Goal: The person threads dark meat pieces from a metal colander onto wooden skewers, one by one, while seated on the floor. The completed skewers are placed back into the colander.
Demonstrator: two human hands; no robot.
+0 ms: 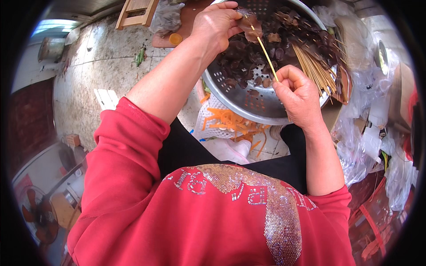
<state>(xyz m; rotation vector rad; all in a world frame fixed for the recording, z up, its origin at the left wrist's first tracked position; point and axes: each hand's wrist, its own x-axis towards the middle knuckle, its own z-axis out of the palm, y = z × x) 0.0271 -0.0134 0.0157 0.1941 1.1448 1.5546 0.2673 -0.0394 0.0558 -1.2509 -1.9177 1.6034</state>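
Note:
A large perforated metal colander (219, 94) holds many dark wood ear mushroom pieces (244, 63). My left hand (216, 25) pinches a brown mushroom piece (249, 26) over the colander, its fingers near the tip of a bamboo skewer (264, 50) that passes through the piece. The skewer's lower part is gripped in my right hand (298, 94), above the colander's near right side. Bare skewers (314, 69) lie in a bundle just beyond my right hand. Around them, at the colander's right side, rest several skewers threaded with dark mushroom pieces (318, 41).
Orange peelings (229, 119) and a white net bag (199, 123) lie below the colander. A wooden stool (136, 13) stands on the stained tile floor (109, 53) at upper left. Clear plastic bags (352, 143) fill the right side. An orange slice (175, 39) sits on a reddish board.

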